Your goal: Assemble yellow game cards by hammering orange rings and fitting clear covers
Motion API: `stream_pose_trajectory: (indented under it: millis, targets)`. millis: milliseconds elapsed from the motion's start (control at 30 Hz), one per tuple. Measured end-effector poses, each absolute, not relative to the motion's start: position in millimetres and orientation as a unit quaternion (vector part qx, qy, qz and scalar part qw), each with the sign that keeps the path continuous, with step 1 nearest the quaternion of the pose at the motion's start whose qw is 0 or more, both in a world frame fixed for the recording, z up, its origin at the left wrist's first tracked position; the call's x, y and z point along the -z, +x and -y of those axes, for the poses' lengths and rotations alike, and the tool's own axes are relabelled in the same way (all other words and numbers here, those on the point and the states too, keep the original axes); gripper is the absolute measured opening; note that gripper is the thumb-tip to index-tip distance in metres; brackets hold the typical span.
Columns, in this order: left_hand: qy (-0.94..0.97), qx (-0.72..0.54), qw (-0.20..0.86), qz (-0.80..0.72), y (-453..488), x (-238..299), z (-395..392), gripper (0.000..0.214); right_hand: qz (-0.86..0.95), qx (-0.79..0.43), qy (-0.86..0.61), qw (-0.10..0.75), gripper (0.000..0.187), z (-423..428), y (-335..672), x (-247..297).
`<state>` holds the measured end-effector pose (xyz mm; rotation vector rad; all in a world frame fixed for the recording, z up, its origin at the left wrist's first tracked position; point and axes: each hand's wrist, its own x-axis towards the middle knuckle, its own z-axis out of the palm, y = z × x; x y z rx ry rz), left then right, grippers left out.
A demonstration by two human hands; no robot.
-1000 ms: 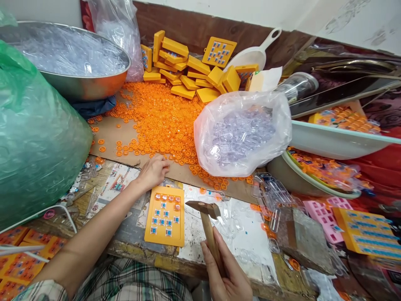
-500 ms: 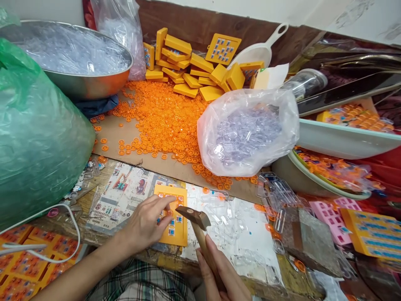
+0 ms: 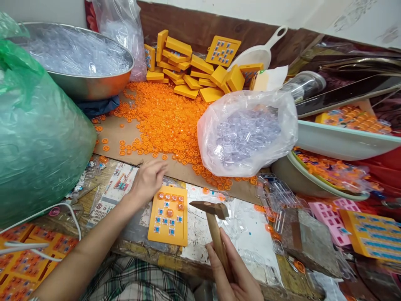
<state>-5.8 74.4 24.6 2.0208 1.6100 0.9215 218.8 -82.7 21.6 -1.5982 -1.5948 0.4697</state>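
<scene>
My right hand (image 3: 233,267) grips the wooden handle of a hammer (image 3: 216,230), its metal head raised to the right of an orange-yellow plastic board (image 3: 167,236). Small orange caps (image 3: 170,213) sit on some of the board's spots, mainly along the top row and right side. Other spots show blue and clear square pieces (image 3: 158,220). My left hand (image 3: 147,179) is above the upper left of the board, near the edge of the pile of orange caps (image 3: 172,117). Its fingers extend to the right and I see nothing in them.
A clear bag of transparent pieces (image 3: 250,133) stands right of the pile. Yellow boxes (image 3: 200,65) are heaped behind. A large green bag (image 3: 40,138) and a metal bowl (image 3: 84,75) fill the left. A stone block (image 3: 307,242) lies at the right.
My left hand has left the board and moved up and left toward the orange pile, uncovering the board's pieces. The hammer has shifted slightly right in my right hand.
</scene>
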Motion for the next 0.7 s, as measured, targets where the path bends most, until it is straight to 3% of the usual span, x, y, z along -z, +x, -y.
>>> stream_pose_trajectory:
  millis: [167,400,700]
  targets:
    - [0.744,-0.265,0.211,-0.576,5.8,-15.1,-121.5,0.021,0.629,-0.202,-0.623,0.419,0.047,85.8,219.4,-16.7]
    - [0.763,-0.229,0.240,-0.555,8.5,-4.4,-116.5,0.018,0.590,-0.232,-0.650,0.419,0.045,89.8,218.6,-9.6]
    - [0.767,-0.339,0.309,-0.449,2.2,-27.1,-7.9,0.036,0.634,-0.216,-0.619,0.409,0.054,95.6,221.2,-11.6]
